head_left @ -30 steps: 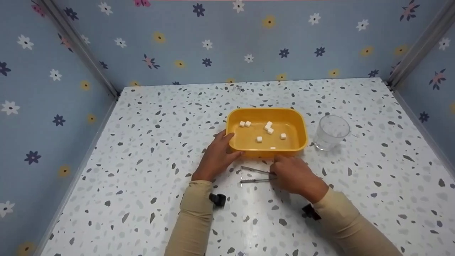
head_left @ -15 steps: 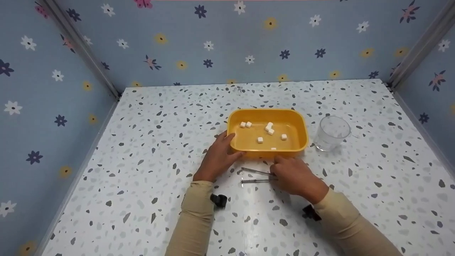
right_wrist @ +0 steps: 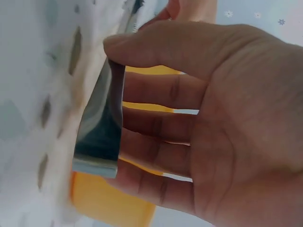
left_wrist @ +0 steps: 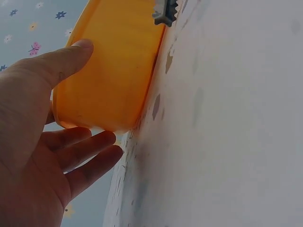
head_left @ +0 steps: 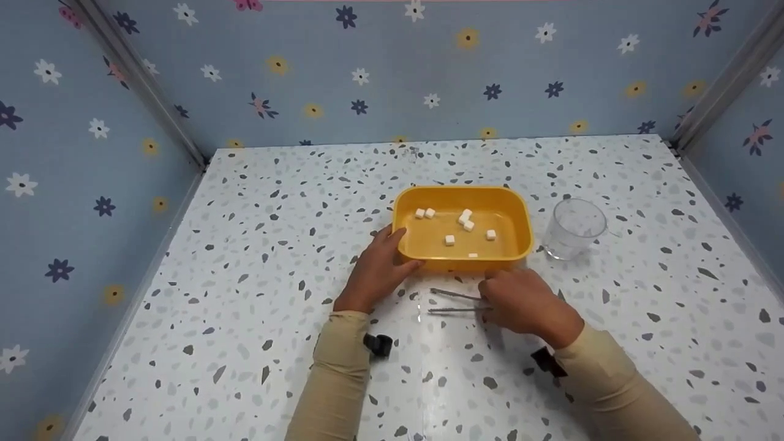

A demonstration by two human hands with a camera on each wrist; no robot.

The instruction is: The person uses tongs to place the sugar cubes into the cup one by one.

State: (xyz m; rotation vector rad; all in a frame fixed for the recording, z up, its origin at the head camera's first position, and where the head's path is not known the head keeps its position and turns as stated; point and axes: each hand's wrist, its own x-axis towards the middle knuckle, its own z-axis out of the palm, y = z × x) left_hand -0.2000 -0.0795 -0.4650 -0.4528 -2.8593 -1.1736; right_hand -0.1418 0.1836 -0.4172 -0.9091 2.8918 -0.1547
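Note:
My left hand [head_left: 376,272] holds the near left corner of a yellow plastic tub [head_left: 465,265]. In the left wrist view its thumb lies along the tub's wall [left_wrist: 109,75], with the other fingers around the end. Several small white cubes [head_left: 450,240] lie scattered on the tub's floor. In front of the tub, my right hand [head_left: 527,303] grips metal tongs [head_left: 456,310] by their bent end, and their two arms point left, spread apart. The right wrist view has the thumb and fingers on the tongs' flat metal band [right_wrist: 97,123]. A toothed tong tip [left_wrist: 165,14] shows in the left wrist view.
A clear glass [head_left: 576,229] stands just right of the tub. Everything rests on a white speckled table [head_left: 245,367], with flower-patterned panels [head_left: 367,73] rising at its back and sides.
My right hand has shifted slightly right with the tongs, away from the left hand. The left hand and the tub stay in place.

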